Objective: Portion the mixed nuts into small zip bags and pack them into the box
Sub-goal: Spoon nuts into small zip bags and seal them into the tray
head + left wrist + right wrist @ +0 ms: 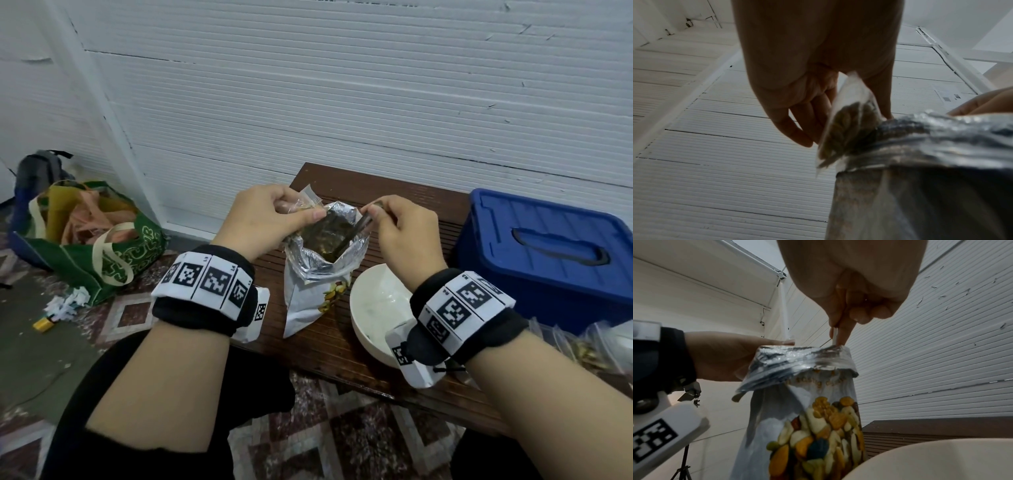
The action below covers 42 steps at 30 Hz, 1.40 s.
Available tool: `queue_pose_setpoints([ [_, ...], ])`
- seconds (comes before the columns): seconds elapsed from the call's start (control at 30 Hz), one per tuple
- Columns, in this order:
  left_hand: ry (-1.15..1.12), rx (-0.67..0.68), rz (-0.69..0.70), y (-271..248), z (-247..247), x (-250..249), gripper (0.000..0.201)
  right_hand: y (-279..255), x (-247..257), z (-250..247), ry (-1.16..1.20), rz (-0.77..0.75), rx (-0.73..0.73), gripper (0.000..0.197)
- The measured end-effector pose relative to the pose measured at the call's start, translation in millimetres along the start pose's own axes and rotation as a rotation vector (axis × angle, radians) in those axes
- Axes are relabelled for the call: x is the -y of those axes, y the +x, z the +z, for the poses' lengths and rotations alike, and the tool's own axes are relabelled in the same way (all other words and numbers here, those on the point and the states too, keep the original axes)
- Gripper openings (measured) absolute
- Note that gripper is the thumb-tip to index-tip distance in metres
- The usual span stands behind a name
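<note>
White ribbed wall panels fill the background, and a dark brown slatted table (404,212) sits in front of them. From the head view, the left hand (265,222) pinches a small clear zip bag (306,202) at the rim of the foil nut pouch (318,270), which stands open on the table with its top folded down. The right hand (404,233) is curled round a dark spoon handle (356,233) that dips into the pouch mouth. A white bowl (376,308) rests just right of the pouch, and the blue box (548,253) stands beyond it, lid on. Filled small bags (582,346) lie near the right forearm. On the floor to the left, a green tote bag (99,246) and crumpled paper (66,305).

Over to the left wrist view: the left hand (813,73) has its thumb and fingers (795,129) closed on the zip bag (846,129), nuts already showing inside it, its lower edge touching the pouch's silver fold (941,134).

Right wrist view now: the right hand (855,288) grips the spoon handle (835,335) between thumb and forefinger, remaining fingers curled, the handle going down past the pouch's rim (803,360). Printed nuts cover the pouch front (818,434). The left hand (723,356) is at the pouch's far side, and the bowl's rim (931,451) shows at lower right.
</note>
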<state>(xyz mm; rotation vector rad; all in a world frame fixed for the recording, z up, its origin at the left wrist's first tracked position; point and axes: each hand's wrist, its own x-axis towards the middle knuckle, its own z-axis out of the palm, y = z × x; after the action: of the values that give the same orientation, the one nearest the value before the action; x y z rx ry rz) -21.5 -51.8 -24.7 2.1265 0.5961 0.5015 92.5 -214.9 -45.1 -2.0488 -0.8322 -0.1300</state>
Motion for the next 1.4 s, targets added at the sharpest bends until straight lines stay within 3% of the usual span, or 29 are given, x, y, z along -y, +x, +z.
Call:
queue_pose_setpoints([
  [0.23, 0.007, 0.001, 0.005, 0, 1, 0, 0.036, -6, 8, 9, -0.001, -0.024, 0.117, 0.018],
  [0.63, 0.007, 0.021, 0.005, -5, -4, -6, 0.021, 14, 2, -13, 0.222, 0.297, -0.197, 0.023],
  [0.83, 0.005, 0.021, 0.005, -4, -10, -4, 0.028, 26, 0, -31, 0.212, 0.355, -0.270, 0.025],
  [0.97, 0.024, 0.057, 0.011, -5, -13, -7, 0.019, 37, 4, -49, 0.221, 0.369, -0.311, 0.028],
  [1.17, 0.098, 0.077, 0.013, -7, -6, -13, 0.027, 49, 12, -62, 0.276, 0.312, -0.306, 0.029],
  [1.4, 0.169, 0.091, 0.024, -7, 7, -13, 0.053, 46, 20, -46, 0.258, 0.276, -0.228, 0.028],
])
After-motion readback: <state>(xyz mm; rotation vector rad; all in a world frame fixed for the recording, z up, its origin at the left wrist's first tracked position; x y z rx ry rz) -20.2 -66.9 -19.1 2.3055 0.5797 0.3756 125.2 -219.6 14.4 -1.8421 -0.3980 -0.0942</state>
